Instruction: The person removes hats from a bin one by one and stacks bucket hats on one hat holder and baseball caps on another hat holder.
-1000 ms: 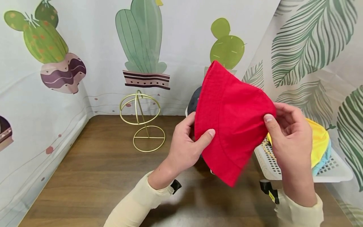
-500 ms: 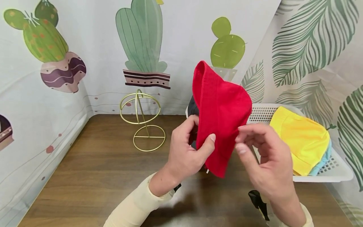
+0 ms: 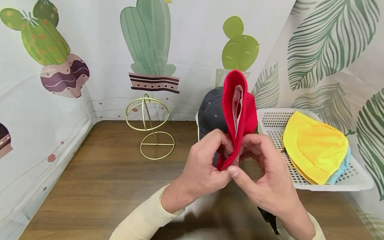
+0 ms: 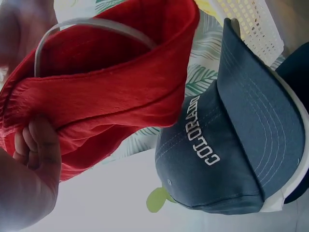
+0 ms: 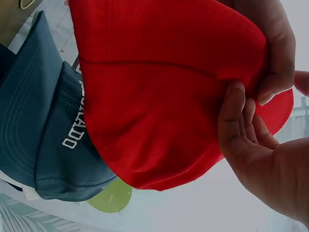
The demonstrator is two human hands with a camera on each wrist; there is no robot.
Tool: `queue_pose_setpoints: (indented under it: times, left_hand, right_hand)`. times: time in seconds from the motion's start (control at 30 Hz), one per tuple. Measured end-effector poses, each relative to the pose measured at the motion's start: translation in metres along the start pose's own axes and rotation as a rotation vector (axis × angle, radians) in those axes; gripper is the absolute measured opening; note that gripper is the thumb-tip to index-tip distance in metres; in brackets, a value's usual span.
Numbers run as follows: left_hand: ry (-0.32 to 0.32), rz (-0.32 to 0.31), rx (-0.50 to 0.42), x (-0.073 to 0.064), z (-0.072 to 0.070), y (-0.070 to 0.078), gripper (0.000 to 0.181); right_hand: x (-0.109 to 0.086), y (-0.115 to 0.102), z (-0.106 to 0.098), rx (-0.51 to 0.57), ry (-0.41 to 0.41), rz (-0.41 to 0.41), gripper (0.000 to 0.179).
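Observation:
A red bucket hat [image 3: 250, 115] is held up over the table, folded narrow, its brim opening and pale inner lining facing me. My left hand [image 3: 201, 163] grips the lower brim from the left. From the right, my right hand [image 3: 267, 173] pinches the same part of the brim, its thumb right at the edge. The two hands nearly meet there. In the left wrist view, a pale band crosses the opening of the hat. Just behind it stands a dark blue baseball cap [image 4: 217, 145] with white "COLORADO" lettering, partly hidden in the head view.
A white perforated basket [image 3: 271, 115] sits at the right, bearing a yellow bucket hat [image 3: 318, 146] over a light blue one [image 3: 340, 170]. On the left of the wooden table [image 3: 99, 186] stands a gold wire hat stand [image 3: 157, 159]. Printed cloth walls border the table.
My right hand let go of the hat's crown and moved left to the lower brim. The hat has turned so its opening faces me, uncovering more of the dark blue cap.

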State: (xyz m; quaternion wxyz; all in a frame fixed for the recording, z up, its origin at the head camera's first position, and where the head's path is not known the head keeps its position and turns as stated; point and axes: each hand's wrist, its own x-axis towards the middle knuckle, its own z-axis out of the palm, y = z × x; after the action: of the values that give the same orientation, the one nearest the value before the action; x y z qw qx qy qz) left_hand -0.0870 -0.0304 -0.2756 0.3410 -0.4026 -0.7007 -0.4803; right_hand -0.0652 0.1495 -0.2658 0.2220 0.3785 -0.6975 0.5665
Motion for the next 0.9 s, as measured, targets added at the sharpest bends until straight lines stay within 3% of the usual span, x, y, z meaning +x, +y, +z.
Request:
queue_pose_setpoints:
  times: [0.2,0.43,0.63,0.9]
  left_hand:
    - [-0.067,0.016,0.068,0.001,0.000,0.001,0.031]
    - [-0.169,0.024,-0.042,0.005,-0.008,-0.005,0.039]
    - [-0.190,0.050,-0.122,0.009,-0.014,-0.010,0.044]
    - [-0.203,0.012,-0.168,0.008,-0.017,-0.014,0.024]
  right_hand:
    - [0.002,0.004,0.000,-0.028,0.003,-0.007,0.063]
    - [0.002,0.008,-0.004,0.026,-0.009,-0.009,0.055]
    - [0.002,0.010,-0.006,0.062,-0.001,-0.028,0.049]
    - [0.003,0.012,-0.005,0.103,0.004,0.004,0.054]
